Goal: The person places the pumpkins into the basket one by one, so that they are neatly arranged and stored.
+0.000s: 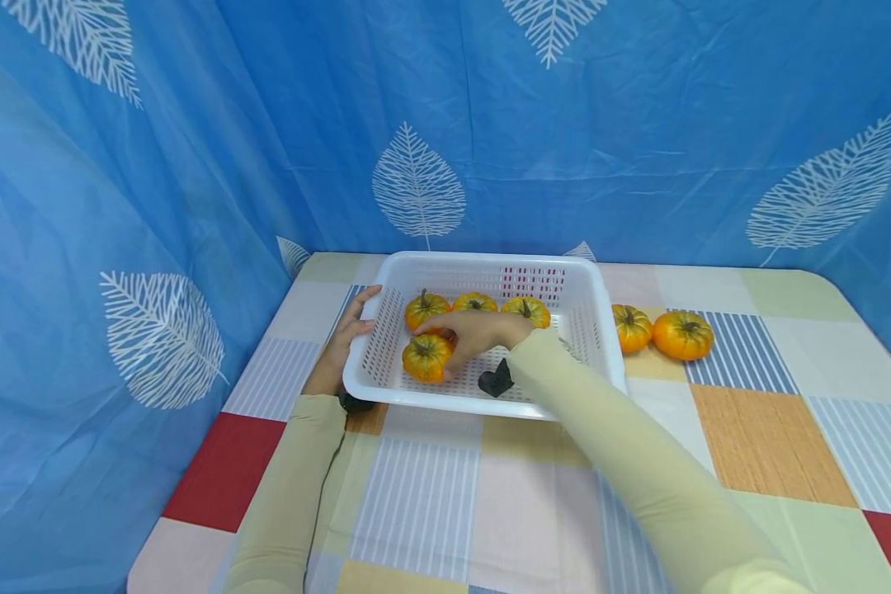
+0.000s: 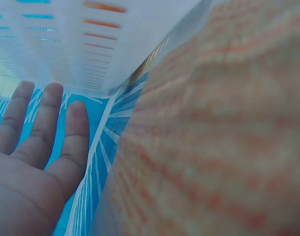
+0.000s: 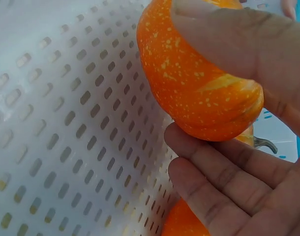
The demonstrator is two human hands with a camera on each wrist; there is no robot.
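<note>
A white perforated plastic basket (image 1: 445, 403) stands on the table. Inside it, my right hand (image 1: 483, 332) holds a small orange pumpkin (image 1: 425, 360) near the left front, thumb on one side and fingers on the other; the same pumpkin (image 3: 199, 88) fills the upper middle of the right wrist view. Three more pumpkins sit in a row behind it: one with a tall stem (image 1: 425, 310), a middle one (image 1: 475, 302) and a right one (image 1: 529, 310). At the basket's left end my left hand (image 1: 341, 342) touches the outer wall, its fingers (image 2: 51, 113) extended.
Just right of the basket, two pumpkins lie side by side on the table, a nearer-in one (image 1: 631, 330) and an outer one (image 1: 683, 337). A checked tablecloth (image 1: 520, 511) covers the table. Blue leaf-print curtains (image 1: 304, 107) hang behind and at the left.
</note>
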